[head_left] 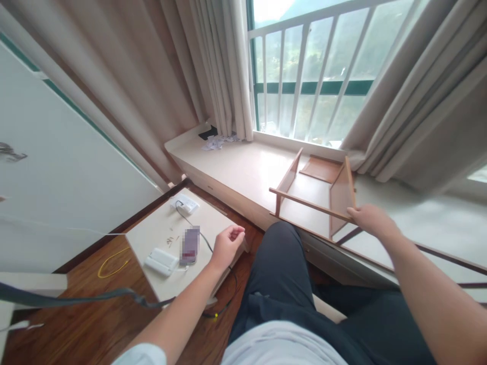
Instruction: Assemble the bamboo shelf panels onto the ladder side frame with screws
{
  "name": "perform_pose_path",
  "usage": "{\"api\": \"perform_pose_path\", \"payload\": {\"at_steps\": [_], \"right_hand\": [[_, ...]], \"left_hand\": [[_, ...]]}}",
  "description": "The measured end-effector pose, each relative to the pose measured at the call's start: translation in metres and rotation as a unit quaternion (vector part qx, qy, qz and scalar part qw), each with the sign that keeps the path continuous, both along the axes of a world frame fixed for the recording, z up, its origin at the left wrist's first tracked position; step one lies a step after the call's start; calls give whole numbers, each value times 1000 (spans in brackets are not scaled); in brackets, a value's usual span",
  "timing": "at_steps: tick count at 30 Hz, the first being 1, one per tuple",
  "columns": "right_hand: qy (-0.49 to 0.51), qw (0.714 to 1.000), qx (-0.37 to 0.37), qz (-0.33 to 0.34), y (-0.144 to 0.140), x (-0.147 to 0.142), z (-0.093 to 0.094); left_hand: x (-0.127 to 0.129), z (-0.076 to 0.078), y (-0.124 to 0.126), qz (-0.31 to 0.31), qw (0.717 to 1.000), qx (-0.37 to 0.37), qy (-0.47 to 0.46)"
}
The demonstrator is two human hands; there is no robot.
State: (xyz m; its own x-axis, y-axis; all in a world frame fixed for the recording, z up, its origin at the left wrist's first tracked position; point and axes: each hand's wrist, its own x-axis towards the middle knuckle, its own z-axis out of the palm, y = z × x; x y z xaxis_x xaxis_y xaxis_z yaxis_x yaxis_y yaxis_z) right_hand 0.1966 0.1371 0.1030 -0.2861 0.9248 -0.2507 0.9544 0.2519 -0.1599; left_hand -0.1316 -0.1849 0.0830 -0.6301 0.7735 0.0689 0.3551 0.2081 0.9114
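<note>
Hands at a low table and a wooden frame by the window

The left hand (226, 246) hovers loosely curled and empty over the edge of the low table (152, 238), near a phone (189, 245) and a white box (162, 260). Farther out, the right hand (371, 218) grips the near corner of the wooden frame (340, 195), which stands on the window ledge (236, 167).

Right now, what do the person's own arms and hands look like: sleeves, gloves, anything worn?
Both hands are bare, with no gloves, rings or watch visible. The left hand and right hand lead to uncovered forearms. A pale, light-coloured short sleeve shows at the left upper arm; the right arm's sleeve lies out of frame.
</note>
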Motion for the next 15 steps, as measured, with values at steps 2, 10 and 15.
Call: {"api": "perform_pose_path", "payload": {"at_steps": [2, 10, 15], "right_hand": [[7, 1000, -16, 3, -1, -5, 6], [34, 999, -37, -20, 9, -10, 11], [61, 996, -58, -4, 11, -7, 13]], "left_hand": [[44, 5, 28, -63, 997, 21, -47], [183, 14, 129, -220, 962, 78, -144], [221, 7, 171, -195, 964, 88, -160]]}}
